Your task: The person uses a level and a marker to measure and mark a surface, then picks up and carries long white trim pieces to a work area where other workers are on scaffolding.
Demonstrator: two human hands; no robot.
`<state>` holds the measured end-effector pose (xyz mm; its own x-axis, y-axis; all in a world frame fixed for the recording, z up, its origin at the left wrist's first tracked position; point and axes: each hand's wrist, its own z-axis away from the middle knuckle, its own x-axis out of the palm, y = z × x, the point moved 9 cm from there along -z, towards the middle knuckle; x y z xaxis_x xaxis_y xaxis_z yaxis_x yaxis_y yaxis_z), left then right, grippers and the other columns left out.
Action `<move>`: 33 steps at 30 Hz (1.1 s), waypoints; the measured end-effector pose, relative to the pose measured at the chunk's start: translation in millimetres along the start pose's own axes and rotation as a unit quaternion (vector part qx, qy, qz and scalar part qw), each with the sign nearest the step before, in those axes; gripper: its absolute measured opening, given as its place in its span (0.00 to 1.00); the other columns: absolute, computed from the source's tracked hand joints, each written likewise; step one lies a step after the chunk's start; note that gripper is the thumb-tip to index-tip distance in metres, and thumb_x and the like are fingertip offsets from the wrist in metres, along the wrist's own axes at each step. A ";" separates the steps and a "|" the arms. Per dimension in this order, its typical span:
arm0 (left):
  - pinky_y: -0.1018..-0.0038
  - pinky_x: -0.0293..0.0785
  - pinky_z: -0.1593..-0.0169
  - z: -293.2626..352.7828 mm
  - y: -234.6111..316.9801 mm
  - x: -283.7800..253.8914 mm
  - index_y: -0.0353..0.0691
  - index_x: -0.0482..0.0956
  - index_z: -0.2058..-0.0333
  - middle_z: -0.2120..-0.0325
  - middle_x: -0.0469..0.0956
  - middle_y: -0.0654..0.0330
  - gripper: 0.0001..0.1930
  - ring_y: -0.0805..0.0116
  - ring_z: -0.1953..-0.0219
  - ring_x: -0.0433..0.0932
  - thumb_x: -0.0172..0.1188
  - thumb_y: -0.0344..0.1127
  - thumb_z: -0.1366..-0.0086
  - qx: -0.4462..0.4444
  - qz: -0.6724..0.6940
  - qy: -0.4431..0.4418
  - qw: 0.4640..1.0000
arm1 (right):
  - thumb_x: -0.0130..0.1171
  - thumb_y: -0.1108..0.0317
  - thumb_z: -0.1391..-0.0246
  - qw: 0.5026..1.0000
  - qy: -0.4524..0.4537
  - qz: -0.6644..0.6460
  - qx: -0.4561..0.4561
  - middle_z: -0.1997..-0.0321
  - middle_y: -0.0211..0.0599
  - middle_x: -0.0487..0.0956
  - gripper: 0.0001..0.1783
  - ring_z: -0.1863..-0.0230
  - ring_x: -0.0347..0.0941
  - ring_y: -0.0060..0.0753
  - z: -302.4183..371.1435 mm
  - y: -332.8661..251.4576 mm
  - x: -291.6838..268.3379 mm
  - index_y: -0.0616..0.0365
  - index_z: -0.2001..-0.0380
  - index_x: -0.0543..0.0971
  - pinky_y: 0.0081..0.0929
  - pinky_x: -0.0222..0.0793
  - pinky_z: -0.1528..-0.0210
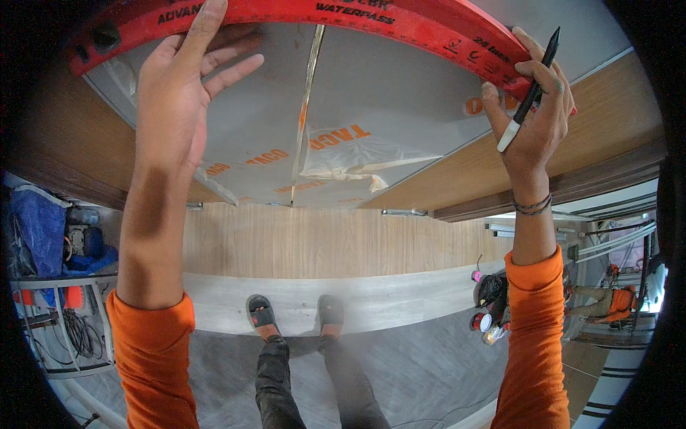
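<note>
A long red spirit level (400, 27) spans the top of the view, lying across two grey panels (246, 79) under clear film with orange print. At its left part, my left hand (175, 89) presses one digit on the level's front while the other fingers spread below its edge. My right hand (532, 114) grips the level's right end between thumb and fingers. A black pencil-like marker (532, 93) with a white end is tucked in that same hand, its dark point upward. A narrow gap (309, 107) separates the panels.
Brown wooden boards (607, 129) flank the panels. Below are a wood-look floor (321, 243) and my sandalled feet (261, 312). Tins and a black bag (491, 292) stand at right. A blue tarp (39, 229) and a metal frame (103, 322) are at left; a person in orange (620, 304) is far right.
</note>
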<state>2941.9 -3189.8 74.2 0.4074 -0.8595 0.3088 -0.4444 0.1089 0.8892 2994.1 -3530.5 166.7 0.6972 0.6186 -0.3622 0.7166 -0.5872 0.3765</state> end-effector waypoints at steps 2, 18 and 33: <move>0.59 0.84 0.49 -1.5 -2.2 0.2 0.32 0.76 0.55 0.54 0.77 0.53 0.17 0.61 0.54 0.77 0.62 0.42 0.31 -0.005 0.009 -0.001 1.000 | 0.72 0.68 0.63 1.000 0.000 -0.027 0.000 0.44 0.29 0.82 0.25 0.45 0.74 0.40 -1.9 0.8 0.9 0.49 0.57 0.74 0.37 0.61 0.42; 0.65 0.86 0.57 10.8 75.8 37.3 0.29 0.75 0.52 0.59 0.81 0.53 0.18 0.61 0.60 0.84 0.62 0.39 0.32 -0.134 0.008 0.011 0.991 | 0.71 0.68 0.58 0.982 -0.097 -0.063 0.151 0.41 0.34 0.79 0.20 0.39 0.72 0.44 -48.2 24.1 -50.0 0.48 0.63 0.71 0.50 0.55 0.34; 0.66 0.87 0.58 -19.7 113.2 55.3 0.33 0.74 0.50 0.57 0.80 0.54 0.14 0.62 0.59 0.83 0.60 0.33 0.31 0.008 0.039 -0.034 0.999 | 0.69 0.66 0.57 0.998 -0.018 -0.002 0.066 0.41 0.32 0.80 0.20 0.41 0.73 0.43 -108.9 47.9 -70.4 0.48 0.62 0.71 0.47 0.57 0.37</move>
<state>2929.9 -3215.1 198.6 0.3153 -0.8808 0.3533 -0.4862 0.1698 0.8572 2977.2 -3545.4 303.2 0.6926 0.6031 -0.3957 0.7143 -0.6498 0.2598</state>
